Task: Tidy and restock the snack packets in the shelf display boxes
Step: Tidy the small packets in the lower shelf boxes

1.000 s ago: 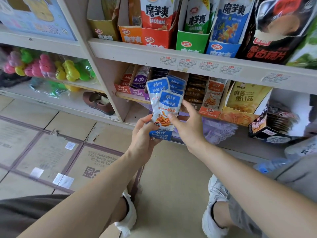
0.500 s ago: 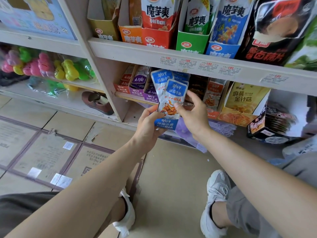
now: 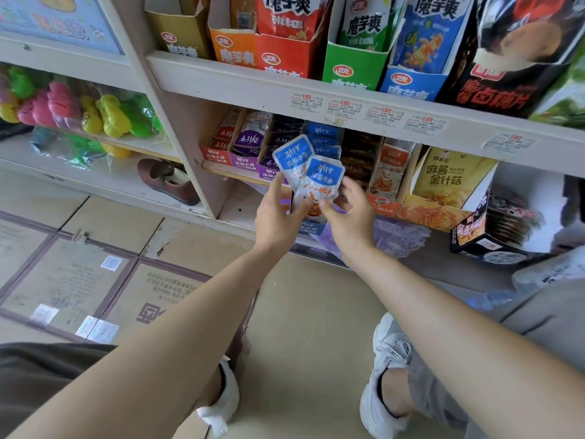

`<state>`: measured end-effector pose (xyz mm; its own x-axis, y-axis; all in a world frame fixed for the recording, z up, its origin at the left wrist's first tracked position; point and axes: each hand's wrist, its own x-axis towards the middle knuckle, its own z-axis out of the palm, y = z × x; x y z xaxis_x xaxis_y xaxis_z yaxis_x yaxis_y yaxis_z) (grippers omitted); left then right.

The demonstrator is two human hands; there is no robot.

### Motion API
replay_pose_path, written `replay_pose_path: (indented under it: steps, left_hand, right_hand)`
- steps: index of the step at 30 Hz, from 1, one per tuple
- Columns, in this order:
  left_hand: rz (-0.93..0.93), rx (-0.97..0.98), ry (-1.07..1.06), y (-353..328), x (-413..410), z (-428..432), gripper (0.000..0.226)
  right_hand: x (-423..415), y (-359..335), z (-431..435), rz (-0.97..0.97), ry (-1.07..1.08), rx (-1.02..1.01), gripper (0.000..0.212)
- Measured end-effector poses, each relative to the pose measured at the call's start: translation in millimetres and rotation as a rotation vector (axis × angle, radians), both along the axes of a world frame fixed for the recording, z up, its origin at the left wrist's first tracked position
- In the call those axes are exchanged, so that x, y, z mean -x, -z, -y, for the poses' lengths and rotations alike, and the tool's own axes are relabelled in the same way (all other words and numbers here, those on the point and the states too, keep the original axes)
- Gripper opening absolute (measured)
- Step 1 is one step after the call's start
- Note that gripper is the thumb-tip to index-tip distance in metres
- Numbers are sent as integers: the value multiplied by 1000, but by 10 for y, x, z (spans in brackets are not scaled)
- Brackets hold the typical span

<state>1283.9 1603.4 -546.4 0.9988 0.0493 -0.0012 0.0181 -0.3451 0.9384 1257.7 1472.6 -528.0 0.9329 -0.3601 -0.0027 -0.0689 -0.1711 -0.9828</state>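
Gripping two small blue-and-white foil snack packets, a front packet (image 3: 324,180) overlapping a rear packet (image 3: 292,156), the left hand (image 3: 277,217) lays its thumb up the rear packet's left edge; its fingers curl behind the pair, out of sight. The right hand (image 3: 349,221) sets its thumb tip on the front packet's lower face. Its other fingers (image 3: 351,186) are loosely spread just right of that packet, and I cannot tell whether any of them pinches it from behind.

Both packets stand upright, tilted slightly, in the air just in front of the lower shelf. They are directly before the blue cardboard display box (image 3: 311,229), which is stocked with matching packets. To its left stand a purple display box (image 3: 245,161) and a red display box (image 3: 215,152). Further right are an orange display box (image 3: 384,205) and a yellow display box (image 3: 430,215). Above runs the pale shelf edge (image 3: 253,90) with its paper price labels. Flattened brown cardboard sheets (image 3: 63,280) cover the near-left floor.
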Motion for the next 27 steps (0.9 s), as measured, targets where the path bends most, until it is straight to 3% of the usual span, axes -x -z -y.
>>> replay_pose_path:
  steps: [3,12,19,23,27]
  left_hand:
    - [91,-163,37,69,-55,25,84]
    - [60,-357,256,14,-394,-98,94]
    - [103,-414,232,5,-635,-23,87]
    - [184,-421,173,32,-568,-28,71]
    - [295,-482,65,85,-252,-10,72]
  right_hand:
    - [23,6,-26,21,-29,-35,51]
    - [-80,24,142,-77,-212,159,78]
    - [-223,-10,221,-125,-252,183,70]
    - [-196,9,265,-110,-268,280,65]
    - [-43,64,338,-59,-257,454,66]
